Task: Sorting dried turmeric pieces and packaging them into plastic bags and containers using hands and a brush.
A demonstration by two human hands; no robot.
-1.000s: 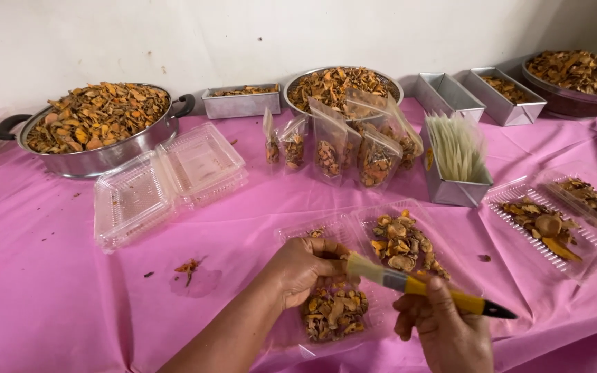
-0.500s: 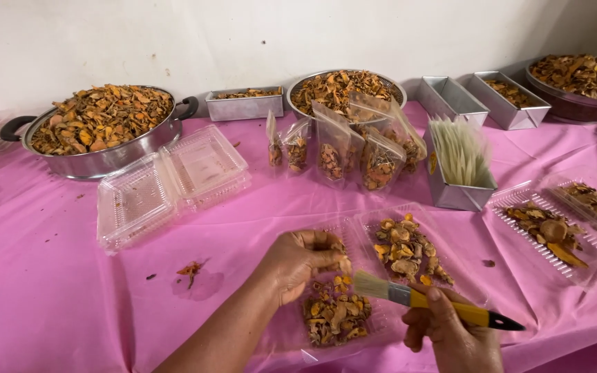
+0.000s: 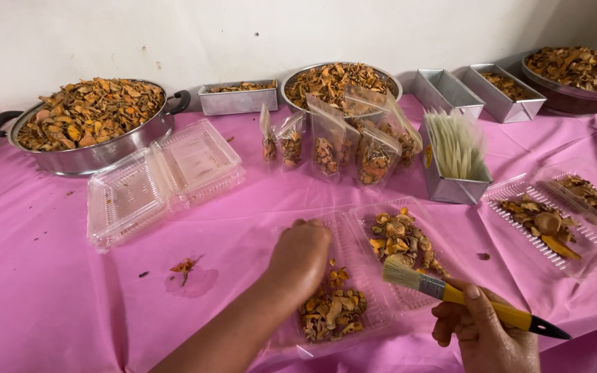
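a yellow-handled paintbrush point(image 3: 475, 298) is being gripped by the right hand point(image 3: 484, 333) near the front edge of the table point(image 3: 50, 290), fingers curled tight around the handle, the pale bristles being held just over the open clear clamshell tray point(image 3: 371, 276). the left hand point(image 3: 300, 259) is being pressed, knuckles up and fingers bent under, onto the tray's near half; whether anything is being pinched beneath it cannot be told. dried orange slices point(image 3: 333, 312) are being kept in the near half of the tray and a second heap point(image 3: 403, 240) in the far half (both heaps lying loose).

the table is being covered by a pink cloth. toward its left edge a stack of empty clear clamshells point(image 3: 164, 179) is lying open, and a few orange crumbs point(image 3: 184, 266) are lying on the cloth in front of it. behind that, near the back edge, a big metal pan point(image 3: 95, 124) is being filled with the same dried slices. at the back middle a round metal bowl point(image 3: 340, 79) is standing, with small clear pouches point(image 3: 343, 145) of slices being propped upright just in front of it. beside them a metal tin of pale sticks point(image 3: 454, 155) is standing. toward the right edge another open clamshell point(image 3: 554, 217) is holding slices.
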